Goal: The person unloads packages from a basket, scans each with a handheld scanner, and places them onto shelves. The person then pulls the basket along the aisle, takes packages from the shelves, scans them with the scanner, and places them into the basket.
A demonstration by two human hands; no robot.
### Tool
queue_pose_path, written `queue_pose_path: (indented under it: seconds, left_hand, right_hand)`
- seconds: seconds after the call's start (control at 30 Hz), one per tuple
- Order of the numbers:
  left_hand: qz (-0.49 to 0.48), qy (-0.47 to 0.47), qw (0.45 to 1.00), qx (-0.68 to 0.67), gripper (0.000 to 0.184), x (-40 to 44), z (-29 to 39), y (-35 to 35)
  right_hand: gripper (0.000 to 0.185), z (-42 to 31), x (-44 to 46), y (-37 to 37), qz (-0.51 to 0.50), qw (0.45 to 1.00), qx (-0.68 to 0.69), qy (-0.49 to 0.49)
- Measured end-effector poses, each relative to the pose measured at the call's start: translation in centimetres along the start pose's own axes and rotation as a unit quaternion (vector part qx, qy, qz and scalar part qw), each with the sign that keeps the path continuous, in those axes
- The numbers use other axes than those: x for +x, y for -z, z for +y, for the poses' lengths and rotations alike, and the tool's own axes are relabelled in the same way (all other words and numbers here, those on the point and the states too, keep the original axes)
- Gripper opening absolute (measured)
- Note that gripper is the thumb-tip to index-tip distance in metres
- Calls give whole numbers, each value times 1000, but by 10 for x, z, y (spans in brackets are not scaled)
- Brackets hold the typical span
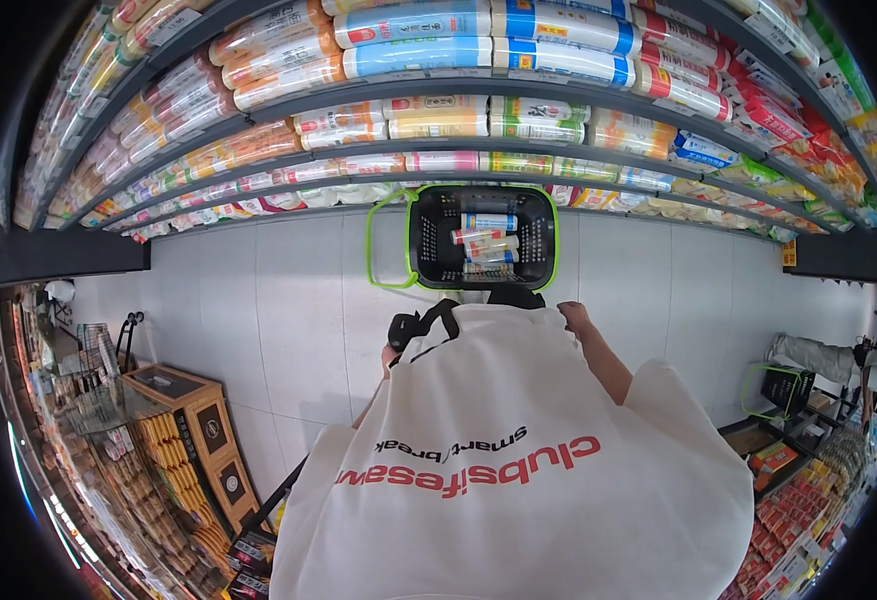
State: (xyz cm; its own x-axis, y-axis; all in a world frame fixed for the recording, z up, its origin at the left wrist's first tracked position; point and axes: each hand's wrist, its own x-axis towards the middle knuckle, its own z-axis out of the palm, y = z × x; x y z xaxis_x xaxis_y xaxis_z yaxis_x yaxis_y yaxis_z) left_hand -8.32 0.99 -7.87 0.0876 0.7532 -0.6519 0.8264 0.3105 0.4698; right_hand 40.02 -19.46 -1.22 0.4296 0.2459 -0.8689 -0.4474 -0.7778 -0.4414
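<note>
A black shopping basket [426, 240] with a bright green rim sits on the floor ahead of me, its green handle [372, 245] tipped to the left. Several cylindrical packs of dried noodles [490, 243] lie in it. My right hand [573, 314] hangs beside my shirt hem, just right of the basket's near corner; its fingers look curled, and nothing shows in them. Only a sliver of my left hand [389, 358] shows at my other side, next to a black device [404, 331] with a strap; its fingers are hidden.
Curved shelves [359, 150] full of packed noodles span the front, above the basket. Pale floor tiles [299, 300] lie between the shelves and me. At left stands a brown display stand [214, 430]; at right, another person's legs [814, 355] and a second basket [784, 390].
</note>
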Motion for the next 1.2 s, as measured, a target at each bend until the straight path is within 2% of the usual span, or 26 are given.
queue_pose_path:
  seconds: [0.17, 0.23, 0.33, 0.4, 0.6, 0.73, 0.9, 1.0, 1.2]
  left_hand:
    - [15, 12, 998, -52, 58, -19, 11, 1]
    - [26, 9, 999, -29, 58, -17, 10, 1]
    - [28, 8, 999, -35, 56, -20, 5, -1]
    - [32, -1, 999, -38, 52, -25, 9, 1]
    - [42, -11, 996, -71, 48, -30, 10, -4]
    - [39, -13, 996, -78, 49, -22, 5, -6]
    - [47, 4, 997, -67, 49, -29, 22, 1]
    - [46, -11, 996, -76, 49, -22, 10, -3]
    - [47, -42, 991, -116, 48, -23, 6, -3]
  right_hand:
    - [38, -7, 1, 3, -34, 999, -33, -9]
    - [37, -4, 1, 6, -59, 997, -54, -12]
    - [23, 6, -11, 6, -58, 998, -40, -4]
    - [11, 44, 30, 17, -75, 987, -123, 75]
    - [13, 49, 46, 25, -128, 959, -204, 146]
    - [22, 27, 43, 15, -84, 979, -154, 104]
    - [32, 2, 45, 9, -94, 975, -156, 126]
    - [27, -20, 19, -2, -73, 994, -67, 55]
    - [18, 0, 14, 2, -95, 982, -127, 98]
